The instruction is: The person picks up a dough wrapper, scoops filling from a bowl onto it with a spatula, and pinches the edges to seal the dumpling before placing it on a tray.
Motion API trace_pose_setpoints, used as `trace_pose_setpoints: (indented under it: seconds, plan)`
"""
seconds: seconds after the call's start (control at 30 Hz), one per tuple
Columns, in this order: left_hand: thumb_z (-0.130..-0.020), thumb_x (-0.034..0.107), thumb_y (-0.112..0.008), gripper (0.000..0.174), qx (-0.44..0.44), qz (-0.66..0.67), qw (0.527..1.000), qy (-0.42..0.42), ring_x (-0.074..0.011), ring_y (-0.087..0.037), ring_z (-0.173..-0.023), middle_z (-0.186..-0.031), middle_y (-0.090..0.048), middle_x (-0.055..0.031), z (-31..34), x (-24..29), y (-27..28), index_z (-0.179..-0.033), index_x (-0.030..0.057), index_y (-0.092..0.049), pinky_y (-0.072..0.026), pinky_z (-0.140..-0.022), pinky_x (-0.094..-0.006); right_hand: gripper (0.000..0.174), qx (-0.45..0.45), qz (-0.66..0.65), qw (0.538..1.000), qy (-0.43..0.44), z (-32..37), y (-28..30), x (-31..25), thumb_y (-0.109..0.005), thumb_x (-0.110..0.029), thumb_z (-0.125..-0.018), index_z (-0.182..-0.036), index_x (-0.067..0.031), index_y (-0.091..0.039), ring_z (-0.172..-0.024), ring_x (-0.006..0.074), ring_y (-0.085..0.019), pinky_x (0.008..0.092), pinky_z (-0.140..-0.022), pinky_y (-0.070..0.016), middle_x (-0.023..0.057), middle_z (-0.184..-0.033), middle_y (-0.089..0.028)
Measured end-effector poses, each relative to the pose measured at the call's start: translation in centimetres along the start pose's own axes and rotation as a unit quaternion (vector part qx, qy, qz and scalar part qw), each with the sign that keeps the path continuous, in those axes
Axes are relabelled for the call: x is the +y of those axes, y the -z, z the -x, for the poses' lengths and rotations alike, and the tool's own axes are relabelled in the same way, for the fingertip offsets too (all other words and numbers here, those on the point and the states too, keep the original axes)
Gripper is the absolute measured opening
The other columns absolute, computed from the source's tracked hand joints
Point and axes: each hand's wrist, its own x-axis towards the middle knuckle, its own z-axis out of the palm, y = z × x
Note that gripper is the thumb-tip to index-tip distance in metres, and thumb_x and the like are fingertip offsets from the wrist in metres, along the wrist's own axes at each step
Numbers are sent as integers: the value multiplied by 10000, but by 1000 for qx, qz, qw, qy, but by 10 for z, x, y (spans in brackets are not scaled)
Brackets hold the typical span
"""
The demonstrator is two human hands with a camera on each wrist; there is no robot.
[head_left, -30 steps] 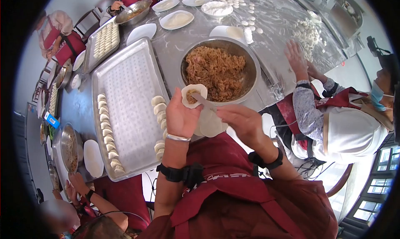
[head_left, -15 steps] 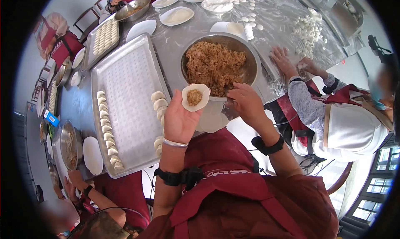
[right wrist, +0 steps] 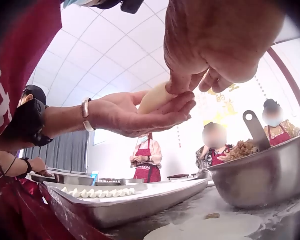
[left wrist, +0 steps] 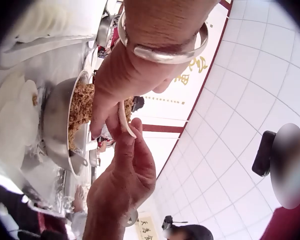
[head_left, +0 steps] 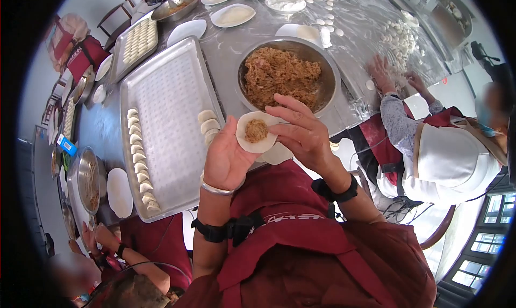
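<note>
A round dumpling wrapper [head_left: 244, 141] with a mound of brown filling [head_left: 257, 131] lies across the fingers of my upturned left hand [head_left: 223, 160]. My left fingers [right wrist: 162, 120] stretch out nearly straight beneath it, and the thumb runs along its near edge. My right hand [head_left: 302, 132] pinches the wrapper's right edge, its thumb and a finger meeting at the rim in the left wrist view. Just beyond both hands is a steel bowl [head_left: 332, 88] of the same filling [head_left: 279, 74]. The grey handle of a metal spatula [right wrist: 255, 131] sticks up from that bowl.
Left of the bowl lies a large metal tray [head_left: 172, 93] with rows of folded dumplings [head_left: 138, 157] along its sides. Bare wrappers [head_left: 277, 154] lie below my hands. White plates [head_left: 233, 15] and a flour bowl [head_left: 285, 3] stand farther back. Another person's hands [head_left: 382, 74] work at the right.
One second ago my right hand worked a spatula on the filling. It then moved to the bowl's edge, let go of the spatula, and came back to pinch the wrapper.
</note>
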Motion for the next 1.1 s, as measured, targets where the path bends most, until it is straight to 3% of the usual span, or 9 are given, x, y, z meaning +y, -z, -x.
trace_pose_setpoints:
  seconds: [0.23, 0.33, 0.53, 0.63, 0.77, 0.9, 1.1]
  plan:
    - [-1068, 344, -377, 398, 22, -36, 996, -76, -278, -567, -1209, -1290, -578, -151, 6, 3, -1, -1281, 24, -483, -456, -1048, -496, 237, 25, -27, 999, -8, -8, -16, -13, -776, -24, -713, -931, -41, -686, -1205, 363, -588, 435, -962, -498, 114, -1185, -684]
    - [-1043, 313, -478, 427, 1, -90, 990, -108, -227, -594, -1162, -1243, -599, -131, 14, 2, -9, -1297, -30, -498, -494, -1019, -439, 229, 34, -22, 999, -1, -16, -17, -16, -775, -37, -719, -927, -35, -680, -1183, 359, -603, 432, -945, -508, 123, -1176, -686]
    - [-934, 178, -686, 469, 21, -237, 964, -121, -159, -625, -1058, -1160, -625, -90, 23, -1, -24, -1304, -56, -517, -546, -941, -340, 203, 46, -22, 999, 3, -33, -20, -25, -750, -26, -730, -917, -36, -672, -1136, 355, -623, 433, -911, -524, 128, -1141, -686]
    - [-898, 136, -723, 484, 65, -351, 921, -158, -146, -632, -1021, -1149, -636, -85, 28, 0, -25, -1304, -51, -537, -549, -928, -310, 176, 48, -25, 998, 6, -37, -24, -27, -727, -14, -741, -907, -38, -673, -1119, 357, -628, 436, -906, -527, 129, -1133, -683]
    - [-937, 109, -663, 429, 73, -365, 907, -198, -163, -625, -1050, -1171, -631, -98, 30, 0, -26, -1309, -65, -538, -540, -944, -313, 196, 51, -49, 997, 9, -40, -31, -27, -712, -8, -756, -949, -33, -687, -1111, 358, -630, 424, -920, -521, 137, -1143, -678]
    - [-967, 118, -624, 442, 96, -281, 924, -241, -219, -623, -1106, -1225, -610, -141, 26, -4, -21, -1338, -86, -497, -541, -969, -355, 248, 99, -129, 979, -124, -33, -40, -36, -726, -37, -800, -1047, -27, -700, -1122, 306, -635, 381, -943, -504, 145, -1172, -680]
    - [-978, 77, -586, 428, 148, -241, 905, -317, -259, -624, -1123, -1250, -598, -178, 24, -9, -17, -1358, -87, -477, -556, -961, -375, 238, 140, -274, 897, -318, -9, -54, -41, -725, -94, -870, -1088, 0, -709, -1152, 214, -622, 331, -972, -477, 141, -1216, -679]
